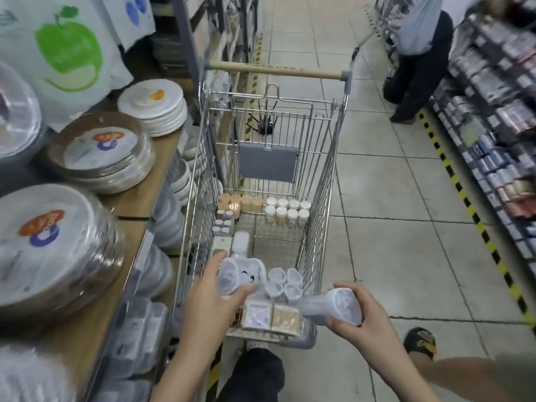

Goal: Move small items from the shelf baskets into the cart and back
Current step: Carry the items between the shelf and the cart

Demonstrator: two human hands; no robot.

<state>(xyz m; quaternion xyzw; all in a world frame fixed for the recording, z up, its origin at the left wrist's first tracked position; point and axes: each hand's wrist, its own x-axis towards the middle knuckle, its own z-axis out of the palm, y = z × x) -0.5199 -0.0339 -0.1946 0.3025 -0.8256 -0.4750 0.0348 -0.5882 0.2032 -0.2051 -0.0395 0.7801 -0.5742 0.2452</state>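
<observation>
A wire shopping cart [324,181] stands in the aisle ahead of me. My left hand [211,288] grips a translucent plastic cup stack [240,274] lying on its side over the cart's near left corner. My right hand [362,314] grips a second translucent cup stack [330,306] just outside the cart's near right corner. Inside the cart lie several small clear cups [282,282], flat boxed packs [269,316], white-capped jars [287,211] and beige jars [240,203].
A wooden shelf [136,198] on my left carries wrapped plate stacks [101,152] and bowls. A dark shelf of packaged goods [493,111] lines the right side. A person [420,53] with another cart stands far right. Tiled floor [406,227] lies between.
</observation>
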